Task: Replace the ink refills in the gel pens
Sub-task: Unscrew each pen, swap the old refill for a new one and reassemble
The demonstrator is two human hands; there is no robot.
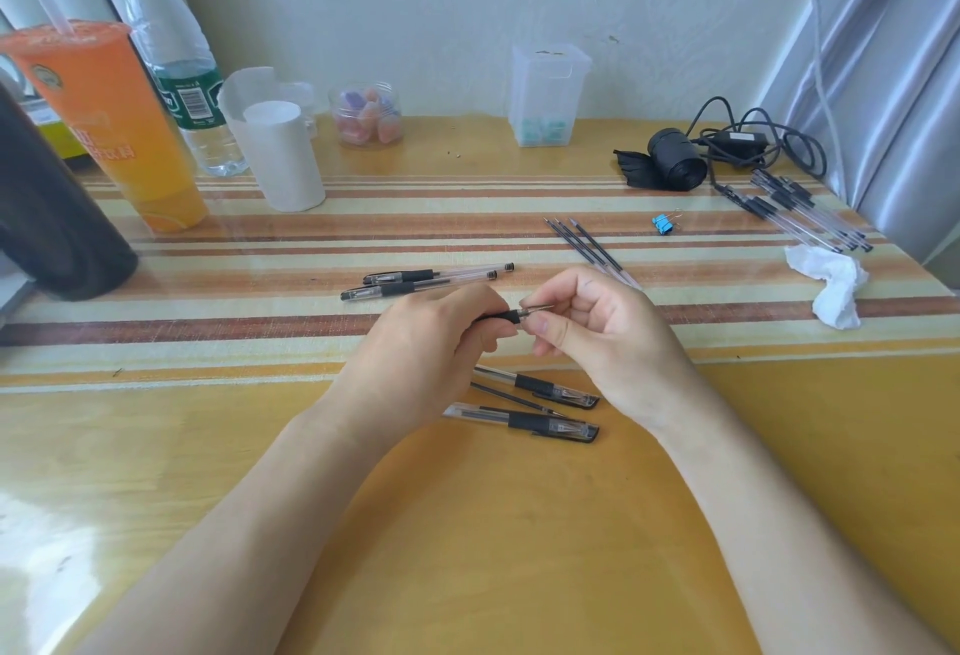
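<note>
Gel pen (498,315) gripped around its black rubber sleeve by the curled fingers of the left hand (426,342), held above the striped tablecloth (260,322). Metal nose of the pen pinched between thumb and forefinger of the right hand (597,332), the other right fingers loosely folded. Judged as the tip section being unscrewed or screwed back; impossible to tell which.

To do it well: keep the left grip firm on the sleeve, not on the clear barrel. Turn only the nose with the right fingertips, in short rolls. Hold both parts in one line so the thread does not cross. Pull apart gently, since a small spring or the refill may slip out. Keep the point away from the skin to avoid ink marks.

Just under the left fingers: two capped pens (540,407) with a loose refill (514,399) between them. Beyond the left knuckles: two more pens (431,280), side by side. Past the right fingers: three bare refills (587,248), touching. Far to the right of the right hand: a heap of pens (800,210) and a crumpled tissue (831,288).

Containers, all well beyond the fingertips: orange drink cup (109,124) with straw, still partly full; water bottle (192,83), low in water; small clear jar (368,115) holding coloured pieces, kind unclear; tall clear box (545,93) with pale blue items at its bottom.
</note>
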